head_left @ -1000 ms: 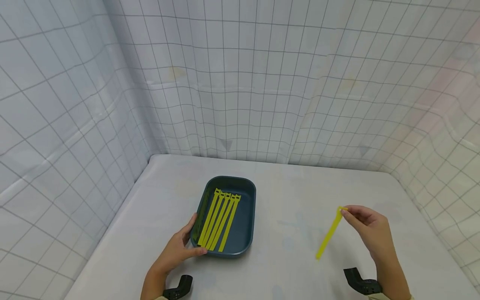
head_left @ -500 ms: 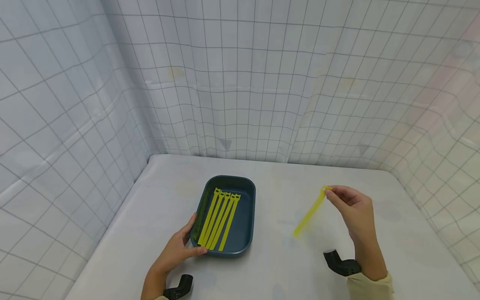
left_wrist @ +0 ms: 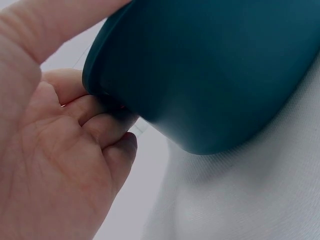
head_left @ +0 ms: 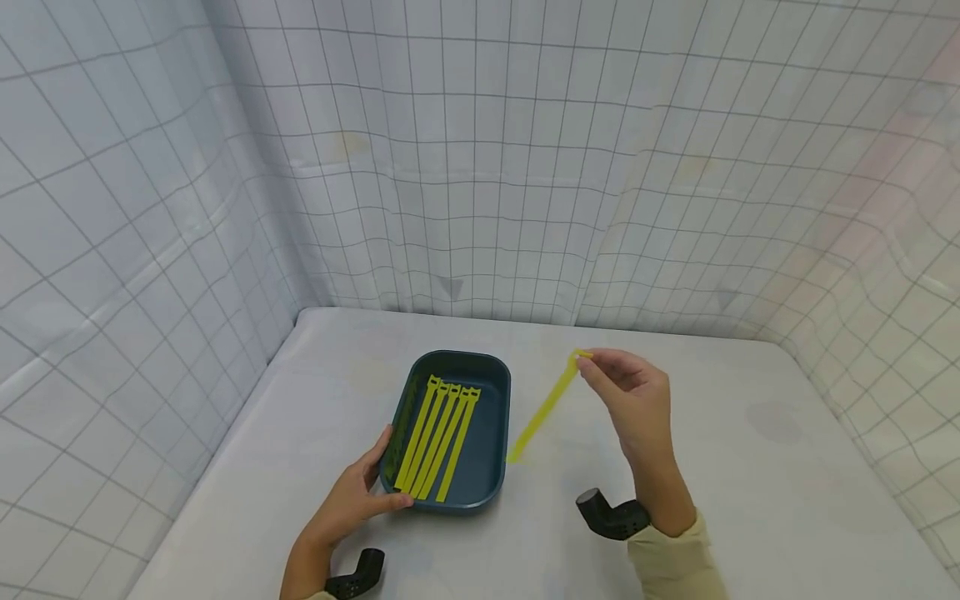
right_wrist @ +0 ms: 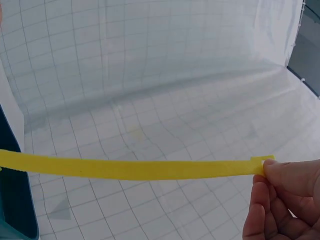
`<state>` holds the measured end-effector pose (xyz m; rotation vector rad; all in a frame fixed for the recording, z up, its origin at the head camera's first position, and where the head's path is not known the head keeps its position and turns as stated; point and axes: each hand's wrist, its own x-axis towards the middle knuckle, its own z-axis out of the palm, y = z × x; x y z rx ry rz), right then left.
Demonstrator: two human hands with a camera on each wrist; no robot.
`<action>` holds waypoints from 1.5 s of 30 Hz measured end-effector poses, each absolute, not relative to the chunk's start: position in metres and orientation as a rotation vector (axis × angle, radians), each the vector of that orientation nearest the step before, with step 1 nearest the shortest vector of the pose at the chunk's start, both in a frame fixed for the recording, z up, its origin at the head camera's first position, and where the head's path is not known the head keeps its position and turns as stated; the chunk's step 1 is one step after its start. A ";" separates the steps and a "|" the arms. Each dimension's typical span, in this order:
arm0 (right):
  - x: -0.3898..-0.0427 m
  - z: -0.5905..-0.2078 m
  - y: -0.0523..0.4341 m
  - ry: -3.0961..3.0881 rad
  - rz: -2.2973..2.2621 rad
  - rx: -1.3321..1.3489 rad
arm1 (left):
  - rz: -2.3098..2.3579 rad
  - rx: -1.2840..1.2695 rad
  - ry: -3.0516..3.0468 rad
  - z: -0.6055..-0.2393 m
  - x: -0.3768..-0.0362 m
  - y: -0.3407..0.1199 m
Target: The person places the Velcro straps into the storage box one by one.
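Note:
A dark teal tray [head_left: 480, 467] stands on the white table, with several yellow hook-and-loop cable ties [head_left: 442, 437] lying side by side in its left half, their slotted heads toward the far end. My left hand [head_left: 352, 504] grips the tray's near left corner; in the left wrist view the thumb passes over the rim and the fingers curl beneath it on the outer wall [left_wrist: 200, 90]. Right of the tray, my right hand [head_left: 633, 396] pinches one more yellow cable tie [head_left: 543, 408] by its head between thumb and fingers. Its strip slants down toward the tray's right rim.
White cloth covers the table [head_left: 750, 467]. Grid-patterned white curtains [head_left: 480, 167] enclose the back and both sides. Each wrist wears a black camera mount [head_left: 615, 517].
My right hand has moved left and away from me across the table, bringing the cable tie close to the tray's right side. The left hand and the tray have stayed in place.

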<state>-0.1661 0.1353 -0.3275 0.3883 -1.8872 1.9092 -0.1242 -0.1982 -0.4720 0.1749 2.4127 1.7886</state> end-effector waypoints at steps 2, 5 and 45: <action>-0.167 -0.328 0.127 -1.881 1.923 0.393 | 1.787 0.169 2.412 -0.472 -0.124 -0.198; -0.170 -0.334 0.116 -1.913 1.928 0.410 | 1.779 0.161 2.415 -0.472 -0.124 -0.198; -0.185 -0.408 0.064 -2.291 1.962 0.384 | 1.776 0.204 2.443 -0.473 -0.125 -0.200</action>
